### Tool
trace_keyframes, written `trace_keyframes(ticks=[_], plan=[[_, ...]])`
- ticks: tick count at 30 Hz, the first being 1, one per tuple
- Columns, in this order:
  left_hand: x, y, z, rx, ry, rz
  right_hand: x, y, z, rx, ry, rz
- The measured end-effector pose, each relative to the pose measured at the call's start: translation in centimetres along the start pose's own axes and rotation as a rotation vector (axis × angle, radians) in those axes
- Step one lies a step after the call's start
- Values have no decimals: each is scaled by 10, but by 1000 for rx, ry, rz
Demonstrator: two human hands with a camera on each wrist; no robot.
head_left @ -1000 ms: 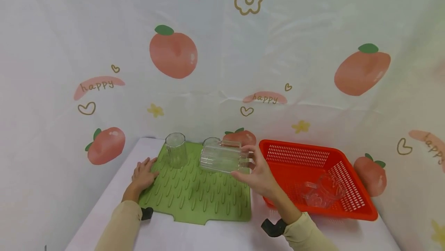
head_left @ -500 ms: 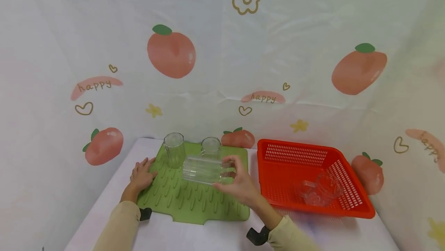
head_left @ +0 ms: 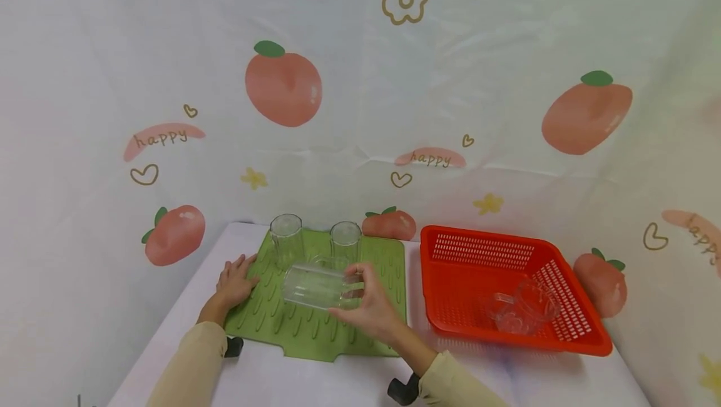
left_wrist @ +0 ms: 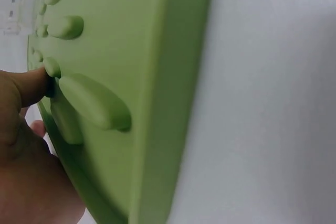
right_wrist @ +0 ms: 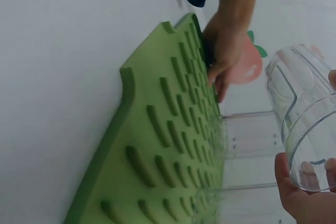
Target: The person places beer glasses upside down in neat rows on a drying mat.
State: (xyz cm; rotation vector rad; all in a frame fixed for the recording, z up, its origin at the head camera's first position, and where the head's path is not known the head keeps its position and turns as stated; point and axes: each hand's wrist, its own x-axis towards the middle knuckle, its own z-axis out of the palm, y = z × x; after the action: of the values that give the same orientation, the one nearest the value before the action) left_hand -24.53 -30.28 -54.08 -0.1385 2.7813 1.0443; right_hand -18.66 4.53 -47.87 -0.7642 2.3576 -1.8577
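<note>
A clear mug [head_left: 313,284] lies sideways in the air over the green drying mat [head_left: 360,347]. My right hand [head_left: 368,308] holds it by its rim end, thumb below and fingers above; its base points left. The right wrist view shows the same mug [right_wrist: 302,90] with its handle on the side. Two more clear glasses, a left one [head_left: 288,238] and a right one [head_left: 345,239], stand at the back of the mat. My left hand [head_left: 233,283] rests on the mat's left edge, its thumb [left_wrist: 34,83] on the ribbed top.
A red plastic basket [head_left: 479,335] stands right of the mat on the white table [head_left: 338,385]. Inside it lies another clear mug [head_left: 526,310]. A printed cloth wall [head_left: 349,81] rises close behind the mat and basket.
My right hand has carried the mug left and down, nearer the middle of the mat. The right glass behind it is now less covered. My left hand stays at the mat's edge.
</note>
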Motion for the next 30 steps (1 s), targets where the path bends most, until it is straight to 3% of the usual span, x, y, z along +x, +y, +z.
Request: trace_keyframes(ticks=[5, 10, 14, 21, 25, 30], plan=[[0, 3, -2, -2, 8, 1, 3, 6, 10, -3, -5, -22], [-2, 5, -5, -5, 20, -12, 6, 8, 21, 24, -9, 35], [-2, 5, -6, -52, 29, -19, 8, 11, 28, 50, 0, 64], [-2, 1, -8, -170, 23, -45, 12, 22, 37, 9, 6, 40], [-10, 3, -13, -240, -7, -60, 16, 27, 44, -11, -5, 41], [-24, 13, -19, -251, -9, -27, 21, 30, 54, -17, 0, 24]])
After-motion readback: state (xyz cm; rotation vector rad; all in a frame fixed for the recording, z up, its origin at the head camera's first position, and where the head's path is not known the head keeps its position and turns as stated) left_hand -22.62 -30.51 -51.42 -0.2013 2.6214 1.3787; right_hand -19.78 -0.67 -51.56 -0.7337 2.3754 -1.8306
